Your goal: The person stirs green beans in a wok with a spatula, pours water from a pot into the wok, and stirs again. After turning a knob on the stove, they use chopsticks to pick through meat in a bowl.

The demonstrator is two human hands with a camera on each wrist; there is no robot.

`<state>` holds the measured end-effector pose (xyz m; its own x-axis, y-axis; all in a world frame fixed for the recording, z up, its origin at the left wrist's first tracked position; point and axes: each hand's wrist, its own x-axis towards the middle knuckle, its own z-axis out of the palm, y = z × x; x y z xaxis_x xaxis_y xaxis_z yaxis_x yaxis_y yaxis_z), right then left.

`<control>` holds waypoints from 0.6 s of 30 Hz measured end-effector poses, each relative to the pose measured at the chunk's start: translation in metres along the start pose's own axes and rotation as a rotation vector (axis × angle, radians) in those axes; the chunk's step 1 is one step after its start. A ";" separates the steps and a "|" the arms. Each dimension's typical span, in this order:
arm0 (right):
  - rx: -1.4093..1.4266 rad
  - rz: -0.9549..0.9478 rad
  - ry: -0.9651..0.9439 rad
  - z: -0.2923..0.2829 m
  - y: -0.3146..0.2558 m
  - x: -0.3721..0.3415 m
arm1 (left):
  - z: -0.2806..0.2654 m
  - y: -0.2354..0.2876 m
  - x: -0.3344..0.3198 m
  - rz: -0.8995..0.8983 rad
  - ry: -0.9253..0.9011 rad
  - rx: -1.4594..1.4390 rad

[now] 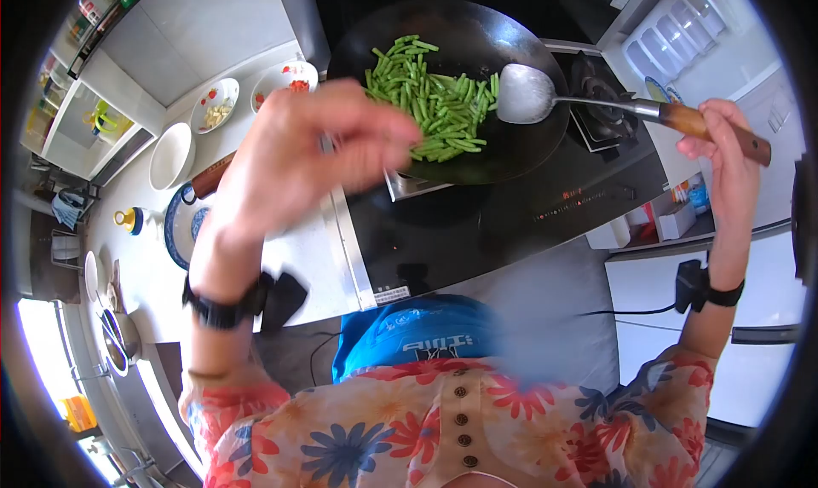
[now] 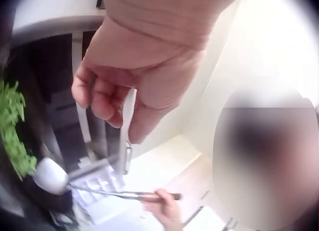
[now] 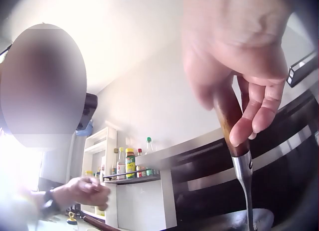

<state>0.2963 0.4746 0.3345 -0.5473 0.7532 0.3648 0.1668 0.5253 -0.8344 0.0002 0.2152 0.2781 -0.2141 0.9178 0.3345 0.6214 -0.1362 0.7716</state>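
The right hand (image 1: 724,147), at the right of the head view, has its fingers curled round the spatula (image 1: 645,109) by its brown handle. The flat end is in the wok (image 1: 515,157), top middle, right beside the green beans (image 1: 439,104). The left hand (image 1: 307,155), left of the middle, has bent fingers; I cannot tell if it holds anything. At the upper left, one bowl (image 1: 285,75) has red bits (image 1: 298,86) in it, another bowl (image 1: 223,89) has pale bits (image 1: 217,115).
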 end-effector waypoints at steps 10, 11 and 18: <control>0.117 0.298 -0.064 0.045 -0.013 0.040 | -0.017 0.047 -0.100 0.347 -0.121 -0.960; 0.207 0.319 -0.123 0.058 -0.004 0.038 | -0.036 0.034 -0.099 0.297 -0.244 -0.883; -0.003 0.070 -0.009 0.066 -0.038 0.038 | -0.095 -0.045 -0.119 -0.182 0.447 0.504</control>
<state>0.2152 0.4570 0.3525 -0.5417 0.7845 0.3018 0.2076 0.4728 -0.8563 -0.0734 0.0767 0.2547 -0.5707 0.6531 0.4978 0.7969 0.2943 0.5275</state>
